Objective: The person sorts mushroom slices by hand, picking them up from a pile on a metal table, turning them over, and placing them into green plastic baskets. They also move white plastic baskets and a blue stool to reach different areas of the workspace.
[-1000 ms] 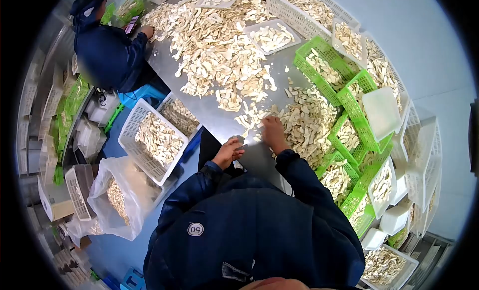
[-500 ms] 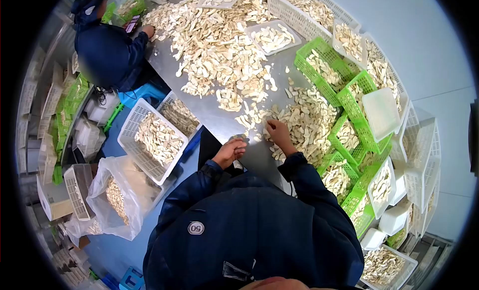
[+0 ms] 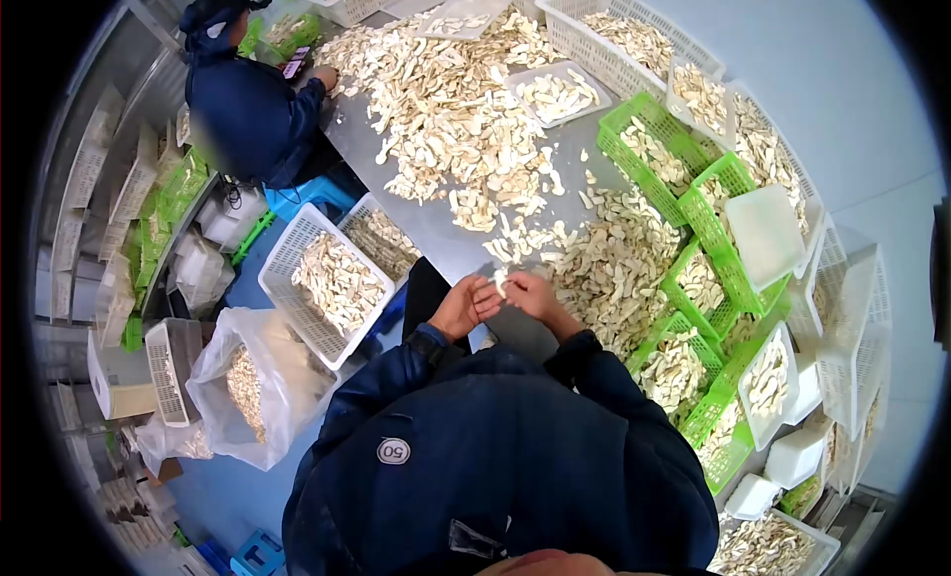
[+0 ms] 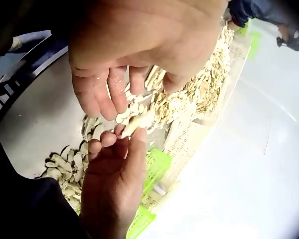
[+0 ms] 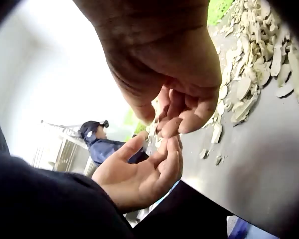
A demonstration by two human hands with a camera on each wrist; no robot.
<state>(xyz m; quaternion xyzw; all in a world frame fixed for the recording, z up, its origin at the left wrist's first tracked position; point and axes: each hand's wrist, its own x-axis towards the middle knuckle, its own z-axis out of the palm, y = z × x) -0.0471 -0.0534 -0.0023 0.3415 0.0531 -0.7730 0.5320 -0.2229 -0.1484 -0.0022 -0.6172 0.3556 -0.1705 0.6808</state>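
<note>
In the head view my right hand (image 3: 535, 297) pinches a pale dried mushroom slice (image 3: 500, 281) by its fingertips, over the near edge of the metal table. The slice (image 4: 134, 123) shows between the thumb and fingers in the left wrist view. My left hand (image 3: 466, 309) is close beside it, palm turned up and fingers loosely extended, its fingertips right at the slice. A heap of similar slices (image 3: 619, 264) lies just right of my right hand, and a few loose slices (image 3: 520, 241) lie in front of both hands.
A larger mushroom pile (image 3: 456, 110) covers the table's far part. Green baskets (image 3: 649, 145) line the right side, near a white crate (image 3: 634, 56). Another white crate (image 3: 327, 284) and a plastic bag (image 3: 263, 388) stand at the left. Another person (image 3: 253, 110) is at the far left.
My right hand has come from the edge of the heap to my left hand, with a mushroom slice now visible in its fingers. My left hand has risen slightly toward it.
</note>
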